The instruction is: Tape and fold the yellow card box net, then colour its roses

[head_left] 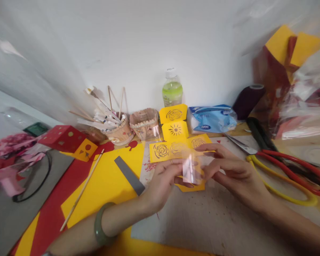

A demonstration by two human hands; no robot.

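Note:
A small piece of clear, shiny plastic film (190, 167) is held up in front of me, catching the light. My left hand (165, 179), with a green bangle on its wrist, pinches the film's left side. At the film's right side are the curled fingers of my right hand (230, 172), closed by its edge; motion blurs the fingertips. Behind and below both hands lies a yellow paper box net (160, 151) with cut-out rose and sun patterns. Its upper flaps stand up against a bottle, and the hands cover part of it.
Large red-and-yellow-handled scissors (288, 167) lie at right, near a blue tissue pack (213, 119). A bottle (172, 89) stands by the wall. Left are a pot of brushes and sticks (120, 133), a grey ruler (129, 176), yellow card (104, 188), a red box (65, 138) and a pink glue gun (9, 179).

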